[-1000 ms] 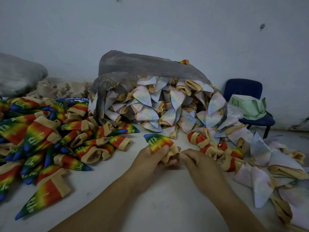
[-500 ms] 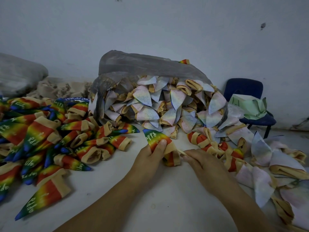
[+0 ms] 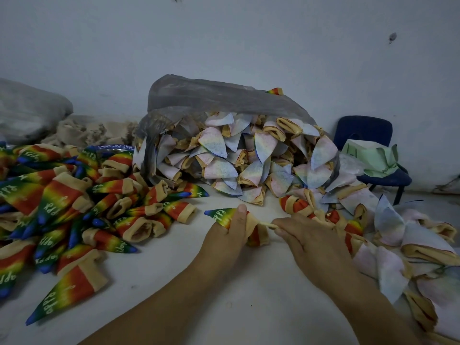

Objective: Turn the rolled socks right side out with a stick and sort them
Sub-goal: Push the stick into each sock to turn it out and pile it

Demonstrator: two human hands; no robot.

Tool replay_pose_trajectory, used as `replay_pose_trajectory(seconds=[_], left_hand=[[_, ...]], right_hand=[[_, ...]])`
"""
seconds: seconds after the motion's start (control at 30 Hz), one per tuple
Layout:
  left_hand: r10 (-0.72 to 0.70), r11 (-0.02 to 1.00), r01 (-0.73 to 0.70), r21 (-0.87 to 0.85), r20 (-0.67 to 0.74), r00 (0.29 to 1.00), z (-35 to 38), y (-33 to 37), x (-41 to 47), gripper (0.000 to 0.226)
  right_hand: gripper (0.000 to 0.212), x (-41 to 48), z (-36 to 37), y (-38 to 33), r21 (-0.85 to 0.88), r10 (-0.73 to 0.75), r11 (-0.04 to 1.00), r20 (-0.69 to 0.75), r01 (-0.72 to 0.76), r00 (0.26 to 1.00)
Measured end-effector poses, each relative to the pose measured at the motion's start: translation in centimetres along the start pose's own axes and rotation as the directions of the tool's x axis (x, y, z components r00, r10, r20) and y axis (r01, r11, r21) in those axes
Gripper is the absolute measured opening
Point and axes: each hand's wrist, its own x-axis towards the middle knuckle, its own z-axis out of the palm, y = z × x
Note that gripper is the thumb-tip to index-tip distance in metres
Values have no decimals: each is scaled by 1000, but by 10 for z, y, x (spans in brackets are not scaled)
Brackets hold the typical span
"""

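Observation:
My left hand [image 3: 230, 234] grips a rainbow sock [image 3: 224, 216] with a tan cuff at the table's middle, its blue tip pointing left. My right hand [image 3: 307, 239] pinches a thin pale stick [image 3: 266, 224] whose far end goes into the sock's cuff. A heap of rainbow socks [image 3: 62, 207] lies at the left. Pale inside-out socks [image 3: 239, 160] spill from a grey plastic bag [image 3: 211, 98] behind my hands. More pale and half-turned socks [image 3: 388, 245] lie at the right.
The white table [image 3: 174, 277] runs under everything. A blue chair [image 3: 368, 155] with a green cloth [image 3: 371, 158] on it stands at the back right by the wall. A grey sack [image 3: 29, 108] and a beige cloth heap [image 3: 92, 129] lie at the back left.
The sock has turned so more rainbow shows and its tip points further left. My right hand has drawn back to the right, and the stick now shows between hand and cuff.

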Motion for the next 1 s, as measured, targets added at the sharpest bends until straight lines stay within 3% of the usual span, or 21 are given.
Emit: replay_pose_trajectory(seconds=[0.07,0.2,0.3,0.4,0.6,0.73,0.83,1.0], left_hand=[[1,999,0,38,-15,1000,1,-1,3,59],[-6,999,8,42,-48,999,1,0,4,63],[30,999,-28,34,-57,998,1,0,4,66],[93,996,-93,16,-28,995,-1,-1,2,75],[183,983,-183,-5,26,983,-11,-2,3,66],[246,959,-233,-162,64,967,-14,-3,4,39],[192,940,-170,-295,46,980,-17,-4,10,21],[75,813,-78,-577,-29,997,-29,-7,16,32]], right_hand=[[35,-2,5,-5,42,28,999,8,-29,1000],[21,-5,16,-11,168,67,983,11,-68,998],[26,-6,23,-14,244,134,961,1,-130,991],[33,-7,27,-13,243,156,958,-8,-150,988],[28,-2,29,-10,278,130,952,-1,-125,992],[24,1,33,-5,317,136,941,-44,-115,990],[20,2,33,3,364,185,919,-57,-153,981],[22,2,24,19,219,261,947,-93,-236,961]])
